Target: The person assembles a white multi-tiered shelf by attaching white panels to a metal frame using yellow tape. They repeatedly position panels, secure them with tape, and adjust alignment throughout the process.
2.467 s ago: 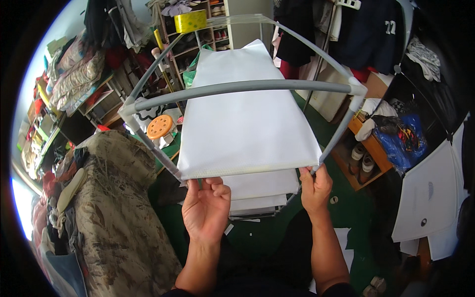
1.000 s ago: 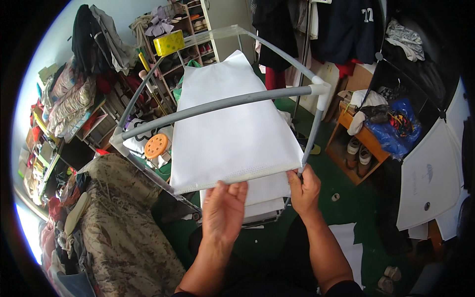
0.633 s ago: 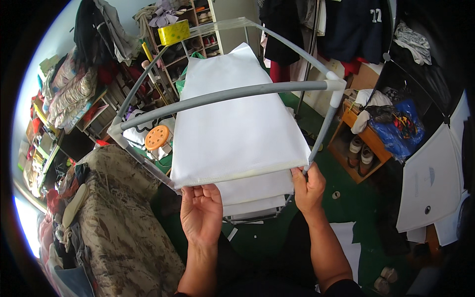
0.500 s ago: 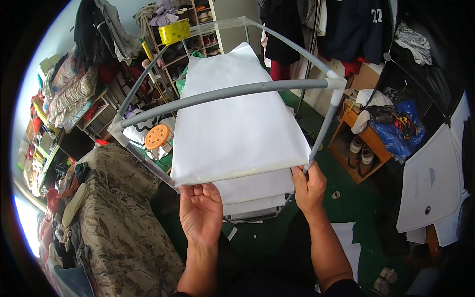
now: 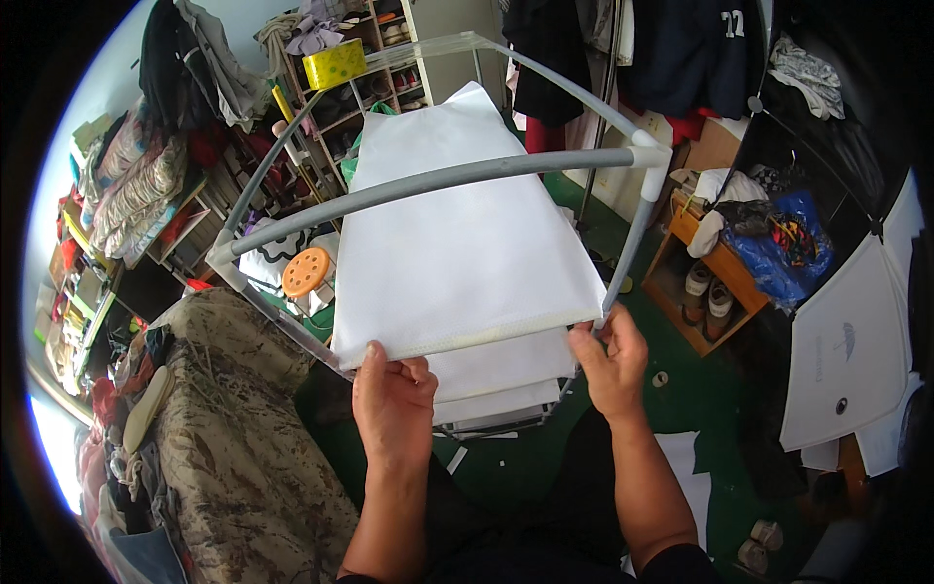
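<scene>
Head view: left hand (image 5: pixel 394 394) pinches near edge of white sheet (image 5: pixel 467 258) by left corner; right hand (image 5: pixel 611 362) at right corner, grip unclear. Sheet ahead inside gray pipe frame (image 5: pixel 438 179), long axis pointing away, hands equally near.

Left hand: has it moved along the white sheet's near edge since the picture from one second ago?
Yes: judged against the grey frame, the left hand has moved left along the near edge of the white sheet, toward its left corner.
</scene>
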{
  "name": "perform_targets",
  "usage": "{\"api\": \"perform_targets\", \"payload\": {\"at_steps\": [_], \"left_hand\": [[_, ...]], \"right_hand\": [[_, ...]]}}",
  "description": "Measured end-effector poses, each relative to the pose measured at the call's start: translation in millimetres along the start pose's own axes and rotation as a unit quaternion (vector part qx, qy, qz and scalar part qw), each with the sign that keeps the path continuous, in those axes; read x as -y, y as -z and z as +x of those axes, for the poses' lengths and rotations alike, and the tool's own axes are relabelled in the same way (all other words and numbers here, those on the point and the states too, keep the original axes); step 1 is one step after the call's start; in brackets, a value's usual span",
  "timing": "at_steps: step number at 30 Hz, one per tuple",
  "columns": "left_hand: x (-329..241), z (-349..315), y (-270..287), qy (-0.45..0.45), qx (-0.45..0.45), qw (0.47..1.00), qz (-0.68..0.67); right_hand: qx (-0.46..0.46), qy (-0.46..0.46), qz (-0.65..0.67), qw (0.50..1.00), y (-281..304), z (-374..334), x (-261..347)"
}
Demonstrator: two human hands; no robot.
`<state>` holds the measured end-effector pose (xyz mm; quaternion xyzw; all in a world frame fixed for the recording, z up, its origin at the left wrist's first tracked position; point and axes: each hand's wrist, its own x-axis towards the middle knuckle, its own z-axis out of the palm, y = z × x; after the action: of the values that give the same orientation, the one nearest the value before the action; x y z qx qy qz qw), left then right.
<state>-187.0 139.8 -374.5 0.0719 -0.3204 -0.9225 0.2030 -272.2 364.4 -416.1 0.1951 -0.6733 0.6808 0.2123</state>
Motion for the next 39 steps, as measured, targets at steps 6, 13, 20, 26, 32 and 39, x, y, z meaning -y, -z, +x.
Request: {"api": "perform_targets", "payload": {"at_steps": [6, 13, 20, 26, 32, 39], "left_hand": [[19.0, 14.1, -18.5, -0.034, -0.021, 0.989, 0.145], [27.5, 18.7, -28.3, 0.005, -0.027, 0.995, 0.097], [23.7, 16.9, -33.6, -0.002, -0.048, 0.994, 0.099], [14.4, 10.8, -27.5, -0.011, -0.073, 0.994, 0.080], [0.4, 9.7, -10.6, -0.034, -0.104, 0.993, 0.041], [4.3, 10.0, -11.6, -0.025, -0.117, 0.993, 0.020]], "right_hand": [[0.023, -0.204, 0.174, 0.963, -15.7, 25.1, 28.7], [0.074, -0.284, 0.233, 0.927, -8.6, 39.8, 33.5], [0.066, -0.275, 0.229, 0.931, -10.8, 39.3, 31.1], [0.060, -0.271, 0.223, 0.934, -11.6, 37.8, 33.4], [0.056, -0.267, 0.224, 0.936, -11.9, 36.5, 32.1], [0.050, -0.249, 0.215, 0.943, -10.9, 37.4, 27.7]]}}
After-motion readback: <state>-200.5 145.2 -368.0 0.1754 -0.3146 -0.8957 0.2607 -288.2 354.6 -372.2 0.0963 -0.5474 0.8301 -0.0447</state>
